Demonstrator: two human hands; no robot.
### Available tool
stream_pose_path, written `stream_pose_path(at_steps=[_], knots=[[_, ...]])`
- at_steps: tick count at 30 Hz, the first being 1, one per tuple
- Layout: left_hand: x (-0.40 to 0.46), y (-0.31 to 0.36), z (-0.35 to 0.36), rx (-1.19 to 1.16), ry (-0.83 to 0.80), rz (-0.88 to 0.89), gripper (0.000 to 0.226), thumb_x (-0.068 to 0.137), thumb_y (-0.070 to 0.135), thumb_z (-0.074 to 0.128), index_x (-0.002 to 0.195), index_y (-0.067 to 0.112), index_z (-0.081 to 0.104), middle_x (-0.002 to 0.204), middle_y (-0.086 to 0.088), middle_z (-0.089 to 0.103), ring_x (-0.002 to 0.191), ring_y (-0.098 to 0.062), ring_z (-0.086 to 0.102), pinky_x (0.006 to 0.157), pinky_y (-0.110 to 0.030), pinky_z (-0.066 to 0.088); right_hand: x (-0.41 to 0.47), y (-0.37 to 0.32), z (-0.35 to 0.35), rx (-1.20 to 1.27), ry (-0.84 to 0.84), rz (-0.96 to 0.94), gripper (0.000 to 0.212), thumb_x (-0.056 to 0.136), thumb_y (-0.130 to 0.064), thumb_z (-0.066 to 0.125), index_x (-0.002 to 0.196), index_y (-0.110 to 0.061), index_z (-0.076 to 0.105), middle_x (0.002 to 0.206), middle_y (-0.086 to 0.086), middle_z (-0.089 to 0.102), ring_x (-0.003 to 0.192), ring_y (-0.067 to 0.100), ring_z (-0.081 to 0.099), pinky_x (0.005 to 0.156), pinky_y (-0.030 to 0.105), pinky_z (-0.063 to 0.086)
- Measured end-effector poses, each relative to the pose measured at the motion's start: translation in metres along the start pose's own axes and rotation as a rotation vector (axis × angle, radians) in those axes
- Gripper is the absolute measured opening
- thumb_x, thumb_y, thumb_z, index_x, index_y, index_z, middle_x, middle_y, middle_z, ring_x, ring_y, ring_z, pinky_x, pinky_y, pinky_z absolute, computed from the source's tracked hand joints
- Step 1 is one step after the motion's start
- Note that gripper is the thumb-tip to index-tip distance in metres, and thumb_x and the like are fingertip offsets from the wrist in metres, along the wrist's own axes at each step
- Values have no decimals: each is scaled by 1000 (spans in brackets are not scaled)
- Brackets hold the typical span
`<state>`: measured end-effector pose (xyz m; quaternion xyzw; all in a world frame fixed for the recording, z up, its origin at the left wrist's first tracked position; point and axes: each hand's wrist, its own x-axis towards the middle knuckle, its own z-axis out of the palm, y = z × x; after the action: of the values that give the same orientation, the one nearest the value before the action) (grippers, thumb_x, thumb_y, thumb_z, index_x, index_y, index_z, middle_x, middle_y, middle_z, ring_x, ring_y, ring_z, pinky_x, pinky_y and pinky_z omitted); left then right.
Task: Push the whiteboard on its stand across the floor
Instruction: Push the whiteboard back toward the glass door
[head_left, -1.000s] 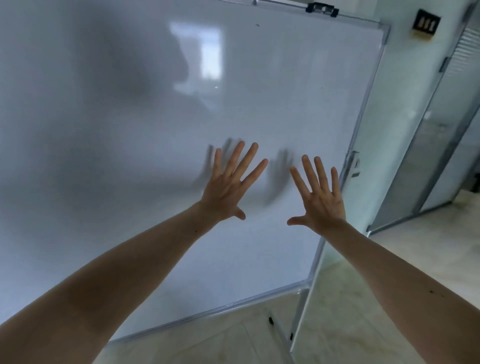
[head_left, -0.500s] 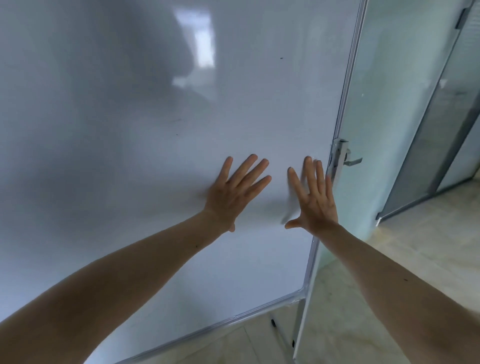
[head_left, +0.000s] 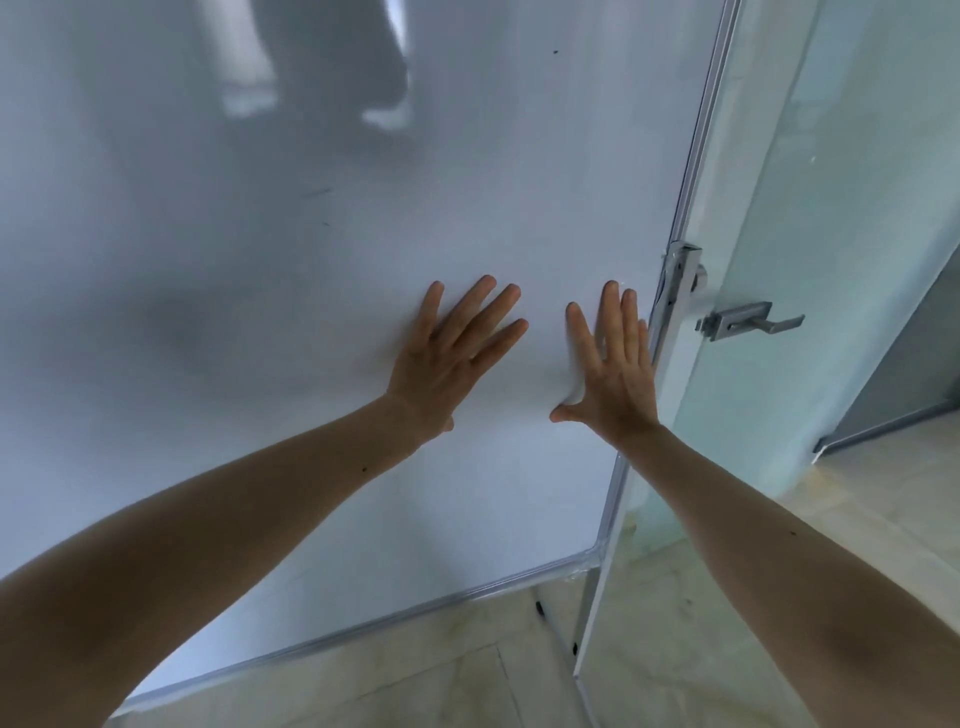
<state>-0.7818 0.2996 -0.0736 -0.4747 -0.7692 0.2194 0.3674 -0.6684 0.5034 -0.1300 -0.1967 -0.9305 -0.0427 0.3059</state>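
Note:
A large white whiteboard (head_left: 260, 312) with a thin metal frame fills most of the view, and its glossy face reflects my shape. Its stand's white upright (head_left: 589, 623) runs down to the floor at the board's right edge. My left hand (head_left: 447, 358) lies flat on the board, fingers spread. My right hand (head_left: 610, 374) is pressed flat beside it, close to the right frame edge. Neither hand grips anything. A metal clamp with a lever (head_left: 737, 322) sticks out from the right frame.
A frosted glass wall (head_left: 831, 260) stands close behind the board on the right. A darker doorway or panel (head_left: 914, 364) opens at the far right. Pale tiled floor (head_left: 779, 597) shows below and to the right of the board.
Both hands went from hovering just off the board to flat against it. The board now looms larger, its top edge out of view, and its right edge has shifted relative to the glass wall.

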Motion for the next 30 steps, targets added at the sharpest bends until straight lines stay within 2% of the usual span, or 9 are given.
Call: stream_pose_path(at_steps=[8,12,17,23,30], knots=[[31,-13,32,27,-81,-87,152,56,56,88,155,19,-21,162,-13,-28,148,-39,-22,109,-66,-21,49,9,34,24,23,-76,149,39,-52,95,158,-23,9,164,25,2,150,47,1,117,57,9],[42,-19,44,41,-105,-106,153,54,61,87,156,20,-20,162,-12,-28,148,-39,-24,110,-66,-21,67,10,48,17,43,-96,148,37,-52,95,158,-21,15,163,26,6,149,48,6,117,62,17],[51,-28,59,68,-110,-115,153,54,66,84,156,19,-19,162,-13,-29,147,-39,-24,111,-66,-18,85,7,62,39,47,-106,146,43,-49,95,158,-21,11,164,26,4,150,47,4,116,64,22],[54,-37,72,107,-137,-98,155,51,65,86,157,19,-18,162,-13,-29,149,-39,-18,115,-66,-8,100,7,76,59,63,-123,143,46,-44,96,158,-21,10,164,25,3,150,47,4,115,66,22],[53,-40,74,128,-116,-77,152,51,66,85,157,19,-13,166,-12,-16,152,-38,-9,115,-64,-6,104,11,82,44,102,-143,143,45,-48,95,158,-20,12,163,26,4,149,49,5,115,67,21]])
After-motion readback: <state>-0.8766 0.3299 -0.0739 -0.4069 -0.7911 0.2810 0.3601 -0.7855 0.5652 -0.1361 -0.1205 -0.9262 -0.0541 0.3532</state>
